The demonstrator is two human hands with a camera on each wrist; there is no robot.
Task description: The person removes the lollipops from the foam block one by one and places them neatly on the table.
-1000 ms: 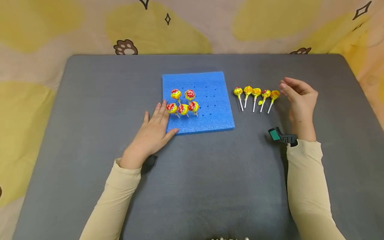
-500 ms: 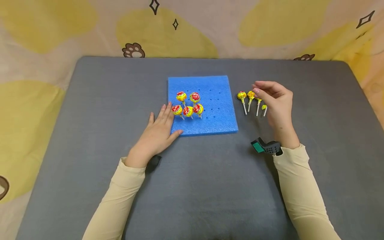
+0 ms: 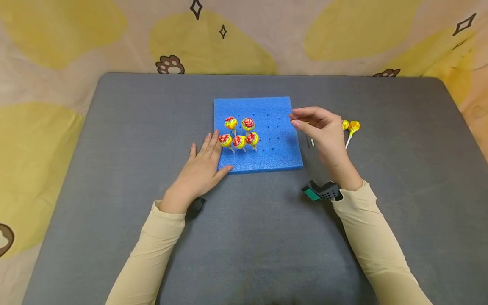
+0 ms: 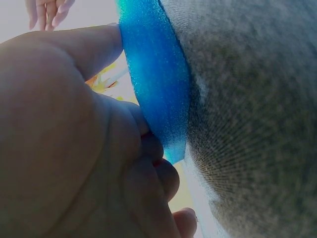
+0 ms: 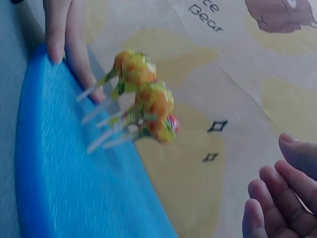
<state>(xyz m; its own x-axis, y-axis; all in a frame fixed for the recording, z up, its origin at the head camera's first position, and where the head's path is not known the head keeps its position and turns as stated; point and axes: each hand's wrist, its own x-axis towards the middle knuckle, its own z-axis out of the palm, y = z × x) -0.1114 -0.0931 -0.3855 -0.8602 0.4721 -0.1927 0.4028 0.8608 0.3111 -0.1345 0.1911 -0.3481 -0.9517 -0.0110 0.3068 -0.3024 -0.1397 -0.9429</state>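
A blue foam block (image 3: 267, 161) with rows of small holes lies on the table. Several lollipops (image 3: 248, 123) in yellow and red wrappers stand in its left part, sticks down. My left hand (image 3: 198, 169) lies flat with straight fingers at the block's left edge, its thumb along the front edge. My right hand (image 3: 322, 131) hovers by the block's right edge, fingers loosely bent, with nothing between them in the right wrist view. It partly covers a row of loose lollipops, of which one (image 3: 354, 127) shows plainly on its right.
The grey table (image 3: 244, 237) reaches back to a patterned cloth (image 3: 244, 38) that hangs behind it. A black wrist camera (image 3: 322, 191) sits at the right wrist, just above the table.
My right hand has moved left, from the right end of the loose lollipop row to the block's right edge. The left hand keeps its place on the block; the head view has shifted slightly.
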